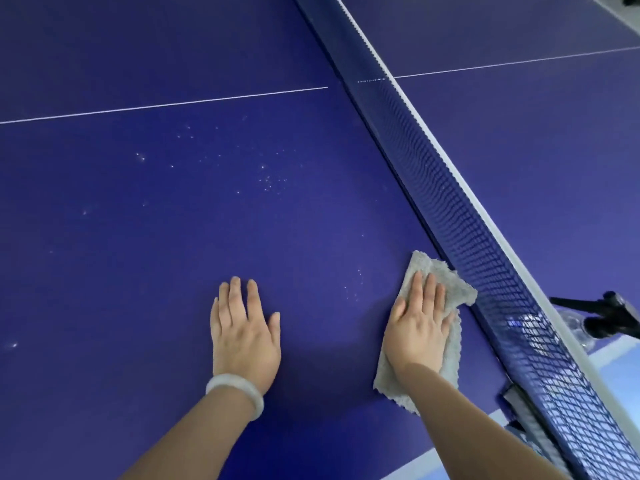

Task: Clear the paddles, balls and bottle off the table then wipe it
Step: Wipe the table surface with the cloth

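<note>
The blue table-tennis table (pixel 145 237) fills the view, with small white specks and droplets scattered over its middle. A grey cloth (pixel 446 282) lies flat on the table close to the net. My right hand (pixel 417 327) presses on the cloth with straight fingers. Flat on the bare table to the left of the cloth rests my left hand (pixel 244 327), fingers straight, a pale bangle on its wrist. A clear bottle (pixel 540 327) shows dimly through the net at the right. No paddles or balls are in view.
The dark blue net (pixel 450 188) with its white top band runs diagonally from top centre to bottom right. A black net clamp (pixel 609 317) juts out at the right edge. The white centre line (pixel 166 105) crosses the table at the upper left.
</note>
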Tool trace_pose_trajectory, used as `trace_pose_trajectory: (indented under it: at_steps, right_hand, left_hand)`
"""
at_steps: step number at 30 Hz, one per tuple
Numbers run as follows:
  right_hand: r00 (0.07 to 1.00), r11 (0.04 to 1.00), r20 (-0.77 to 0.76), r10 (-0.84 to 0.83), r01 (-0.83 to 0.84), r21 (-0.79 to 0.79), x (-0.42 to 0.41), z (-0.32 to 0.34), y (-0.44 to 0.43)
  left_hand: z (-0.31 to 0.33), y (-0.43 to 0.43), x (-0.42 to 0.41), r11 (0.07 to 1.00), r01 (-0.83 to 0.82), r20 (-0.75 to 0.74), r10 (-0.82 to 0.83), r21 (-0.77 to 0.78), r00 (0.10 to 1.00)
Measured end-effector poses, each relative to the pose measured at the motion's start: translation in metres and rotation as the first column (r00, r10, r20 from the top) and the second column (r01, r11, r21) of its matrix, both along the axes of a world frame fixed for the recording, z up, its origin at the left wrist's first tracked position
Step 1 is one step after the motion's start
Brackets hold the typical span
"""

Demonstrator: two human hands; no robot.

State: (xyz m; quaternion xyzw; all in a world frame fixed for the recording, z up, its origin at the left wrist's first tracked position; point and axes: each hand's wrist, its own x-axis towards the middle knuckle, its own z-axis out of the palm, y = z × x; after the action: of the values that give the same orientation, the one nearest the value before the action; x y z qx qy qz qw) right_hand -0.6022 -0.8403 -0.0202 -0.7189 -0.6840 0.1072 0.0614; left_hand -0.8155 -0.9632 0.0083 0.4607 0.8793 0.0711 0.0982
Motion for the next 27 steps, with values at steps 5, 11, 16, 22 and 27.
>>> trace_pose_trajectory:
  at_steps: [5, 11, 16, 22, 27]
  right_hand:
    - [1.0, 1.0, -0.027, 0.007, -0.008, -0.012, -0.001, 0.002, 0.033]
    - [0.952, 0.952, -0.032, 0.305, -0.305, -0.009, -0.022, 0.002, 0.116]
    - [0.784, 0.784, -0.035, 0.62, -0.62, -0.007, -0.052, 0.004, 0.118]
    - [0.66, 0.66, -0.029, 0.751, -0.751, -0.02, 0.017, 0.005, 0.091]
    - [0.855, 0.855, -0.042, 0.517, -0.518, -0.021, -0.019, 0.007, 0.154]
  left_hand:
    - [-0.01, 0.02, 0.009, 0.994, -0.112, -0.044, 0.112, 0.001, 0.993]
    - [-0.02, 0.024, 0.017, 0.989, -0.143, -0.145, 0.137, -0.029, 0.98]
    - [-0.021, 0.027, 0.019, 0.986, -0.168, -0.16, 0.165, -0.009, 0.973]
    - [-0.021, 0.027, 0.02, 0.983, -0.182, -0.161, 0.177, -0.014, 0.971]
    - [-0.02, 0.027, 0.021, 0.98, -0.194, -0.168, 0.185, -0.04, 0.968]
